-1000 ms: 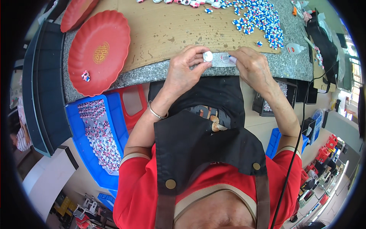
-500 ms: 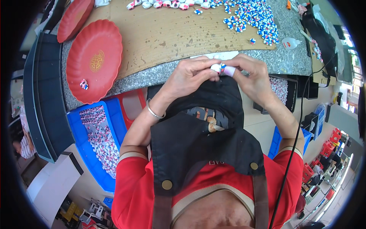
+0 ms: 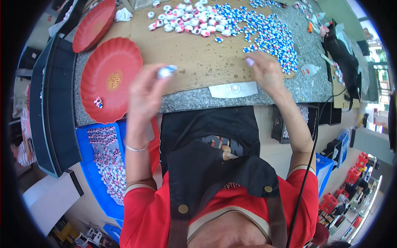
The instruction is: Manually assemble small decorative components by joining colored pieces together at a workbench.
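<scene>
A clear flat packet (image 3: 233, 89) lies at the table edge — rectangular.

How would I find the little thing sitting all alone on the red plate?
Look at the grey stone worktop and find the nearer red scalloped plate, the one with a gold emblem in its middle. Near its lower left edge lies one small white, pink and blue piece. It is the only piece on that plate, far from the big scattered heap of pieces across the worktop.
</scene>
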{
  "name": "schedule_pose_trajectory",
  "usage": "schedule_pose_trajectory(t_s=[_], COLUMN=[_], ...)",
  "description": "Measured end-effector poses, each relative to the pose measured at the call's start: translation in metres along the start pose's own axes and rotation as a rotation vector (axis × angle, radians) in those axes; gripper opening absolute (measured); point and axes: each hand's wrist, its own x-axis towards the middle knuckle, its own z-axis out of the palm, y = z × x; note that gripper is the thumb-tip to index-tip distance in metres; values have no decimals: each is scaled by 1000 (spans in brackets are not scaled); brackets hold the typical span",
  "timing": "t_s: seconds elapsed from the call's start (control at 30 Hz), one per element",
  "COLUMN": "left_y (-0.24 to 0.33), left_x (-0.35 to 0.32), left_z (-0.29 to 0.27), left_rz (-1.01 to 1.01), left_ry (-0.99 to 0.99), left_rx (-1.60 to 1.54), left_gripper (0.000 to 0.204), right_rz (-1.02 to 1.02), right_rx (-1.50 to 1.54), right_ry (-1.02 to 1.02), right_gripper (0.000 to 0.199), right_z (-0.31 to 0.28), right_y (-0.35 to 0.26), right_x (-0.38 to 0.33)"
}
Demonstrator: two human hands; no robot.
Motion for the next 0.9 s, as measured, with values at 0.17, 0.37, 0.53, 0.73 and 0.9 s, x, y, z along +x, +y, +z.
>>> schedule_pose_trajectory(t_s=[0.17, 0.37, 0.53, 0.73, 0.9], left_y=[-9, -17, -53, -66, -30], left_x=[3, 40, 111, 128, 84], left_z=[-78, 1, 74, 80, 58], left_rz=[60, 176, 370, 378, -169], left_ry=[305, 136, 169, 50, -48], left_rx=[912, 535, 659, 769, -107], left_gripper=[31, 22, 18, 23, 22], right_rz=[-59, -78, -98, -136, 31], right_rx=[-249, -256, -158, -99, 16], right_ry=[-214, -215, -131, -122, -156], right_gripper=[11, 13, 16, 17, 17], right_z=[-5, 6, 11, 6, -6], right_y=[19, 13, 19, 23, 14], right_x=[22, 19, 9, 9, 6])
